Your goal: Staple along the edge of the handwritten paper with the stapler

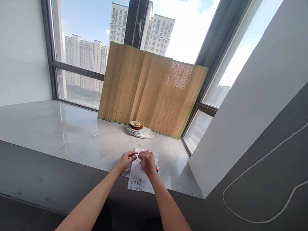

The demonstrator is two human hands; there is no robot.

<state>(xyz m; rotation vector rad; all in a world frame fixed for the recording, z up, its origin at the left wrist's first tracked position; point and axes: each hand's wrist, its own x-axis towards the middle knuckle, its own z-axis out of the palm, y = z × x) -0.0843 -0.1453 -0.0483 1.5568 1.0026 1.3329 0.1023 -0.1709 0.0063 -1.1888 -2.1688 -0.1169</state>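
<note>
A white sheet of paper [137, 178] with rows of dark handwriting lies on the window sill, its lower end reaching over the front edge. My left hand [127, 160] is at the paper's left side, fingers bent and pointing right, the thumb and forefinger nearly meeting. Over the upper part of the sheet is my right hand [147, 161], its fingers curled down and pinched close to the left fingertips. Whatever lies between the fingers is too small to make out. A small orange and dark object [157, 169] shows just right of my right hand.
Behind the paper stands a stack of plates [136, 129] on a round white board [148, 134]. A bamboo mat [150, 90] leans against the window. Small white bits [94, 135] lie on the sill [42, 127] at left. A beaded cord [258, 222] hangs at right.
</note>
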